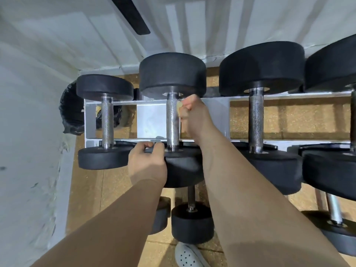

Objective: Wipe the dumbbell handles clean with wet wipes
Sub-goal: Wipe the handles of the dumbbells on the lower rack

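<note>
Centre frame: left hand (147, 162) grips heavy dumbbell (172, 120) head; right hand (189, 110) pinches soft wipe (179, 107) against knurled handle.

The right hand (189, 110) is blurred beside the knurled handle (172, 120), so what its fingers pinch, a small pale scrap, cannot be told. Right of that handle, the outermost dumbbell (331, 74) is cut by the frame's edge. Below it, a white shoe (187, 255) is cropped at the bottom.
</note>
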{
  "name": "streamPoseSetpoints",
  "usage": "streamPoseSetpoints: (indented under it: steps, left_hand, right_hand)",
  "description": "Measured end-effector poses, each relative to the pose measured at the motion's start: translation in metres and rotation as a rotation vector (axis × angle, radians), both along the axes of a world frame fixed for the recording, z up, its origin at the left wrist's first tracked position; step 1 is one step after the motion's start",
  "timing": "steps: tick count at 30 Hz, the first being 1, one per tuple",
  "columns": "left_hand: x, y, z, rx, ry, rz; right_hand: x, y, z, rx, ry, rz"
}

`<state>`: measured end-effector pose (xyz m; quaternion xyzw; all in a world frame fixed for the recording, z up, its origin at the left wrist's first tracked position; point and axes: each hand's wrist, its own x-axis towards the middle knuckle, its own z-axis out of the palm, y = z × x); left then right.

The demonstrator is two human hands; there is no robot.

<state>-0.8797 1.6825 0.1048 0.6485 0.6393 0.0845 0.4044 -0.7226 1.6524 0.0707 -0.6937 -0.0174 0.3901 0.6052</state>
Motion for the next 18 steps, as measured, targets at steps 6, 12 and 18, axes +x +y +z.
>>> streamPoseSetpoints:
  steps: [6,12,18]
  left_hand:
    - [0.001,-0.001,0.004,0.010,0.018,0.003]
    - [-0.002,-0.002,0.001,-0.014,-0.032,0.026]
    - [0.000,-0.003,0.005,-0.002,-0.040,0.015]
  right_hand:
    - [-0.024,-0.036,-0.006,-0.223,-0.294,0.574]
    - [-0.011,-0.016,0.003,-0.167,-0.258,0.236]
    - [-0.010,-0.012,0.011,-0.193,-0.305,0.287]
